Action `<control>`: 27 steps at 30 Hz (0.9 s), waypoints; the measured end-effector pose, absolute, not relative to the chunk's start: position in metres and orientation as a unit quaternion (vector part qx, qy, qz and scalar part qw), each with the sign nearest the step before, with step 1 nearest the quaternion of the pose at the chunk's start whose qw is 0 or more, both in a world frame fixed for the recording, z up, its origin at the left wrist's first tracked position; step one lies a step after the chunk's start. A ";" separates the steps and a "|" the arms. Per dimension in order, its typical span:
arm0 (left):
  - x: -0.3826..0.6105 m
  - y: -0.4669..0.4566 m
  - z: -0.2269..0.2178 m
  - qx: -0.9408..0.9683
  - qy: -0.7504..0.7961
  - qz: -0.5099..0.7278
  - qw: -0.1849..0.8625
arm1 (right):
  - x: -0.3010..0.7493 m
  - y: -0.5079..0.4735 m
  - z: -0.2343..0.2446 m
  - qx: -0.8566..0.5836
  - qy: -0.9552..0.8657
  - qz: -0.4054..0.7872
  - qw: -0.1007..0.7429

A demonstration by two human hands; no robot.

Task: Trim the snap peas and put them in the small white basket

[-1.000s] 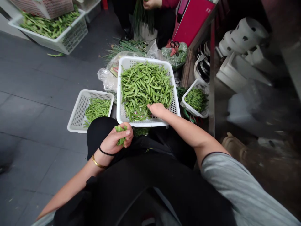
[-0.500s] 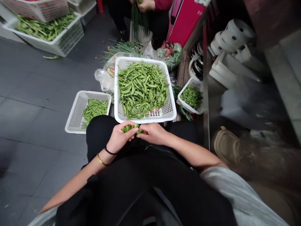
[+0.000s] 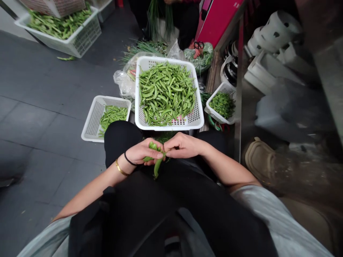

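My left hand (image 3: 146, 151) is closed around several green pea pods, and its thumb presses on one pea pod (image 3: 158, 167) that hangs down over my black apron. My right hand (image 3: 183, 145) meets it, with thumb and fingertips pinching the upper end of that same pod. Just beyond both hands sits a big white perforated basket (image 3: 171, 127) heaped with pea pods (image 3: 167, 94). To the left, by my knee, a smaller white basket (image 3: 89, 121) holds more trimmed-looking pods (image 3: 114, 116).
On the right stands a small white basket (image 3: 211, 114) of leafy greens (image 3: 222, 105). Behind the big basket lie plastic bags, long green stalks (image 3: 144, 50) and scissors (image 3: 198, 45). Another person sits at the back. A crate of beans (image 3: 77, 43) is at upper left, a metal shelf edge (image 3: 238, 89) at right.
My hands have come closer to my body, and one pod now hangs down between them. The view has tilted, so the baskets appear slightly higher and farther right.
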State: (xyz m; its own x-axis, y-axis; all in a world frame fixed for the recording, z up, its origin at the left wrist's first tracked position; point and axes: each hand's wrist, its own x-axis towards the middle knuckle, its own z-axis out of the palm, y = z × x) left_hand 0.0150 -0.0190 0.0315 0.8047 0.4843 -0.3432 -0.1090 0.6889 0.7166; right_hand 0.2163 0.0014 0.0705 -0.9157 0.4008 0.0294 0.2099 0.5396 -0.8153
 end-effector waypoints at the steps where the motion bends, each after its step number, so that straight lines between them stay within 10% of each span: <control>1: 0.018 -0.020 0.028 0.339 0.256 0.175 0.888 | 0.214 0.000 0.067 -0.186 -0.877 0.425 0.128; 6: 0.024 -0.020 0.023 0.258 0.307 0.284 0.871 | 0.205 -0.012 0.055 -0.288 -0.889 0.208 0.289; 11: 0.008 -0.014 0.034 0.340 0.413 0.440 0.721 | 0.244 -0.014 0.075 -0.402 -0.794 0.259 0.374; 17: 0.002 -0.021 0.043 0.458 0.451 0.446 0.622 | 0.246 -0.013 0.075 -0.401 -0.830 0.359 0.145; 22: 0.015 -0.022 0.042 0.412 0.471 0.485 0.611 | 0.200 -0.021 0.052 -0.392 -0.893 0.192 0.109; 27: 0.016 -0.024 0.042 0.533 0.462 0.297 0.643 | 0.195 -0.020 0.050 -0.222 -0.935 0.276 -0.025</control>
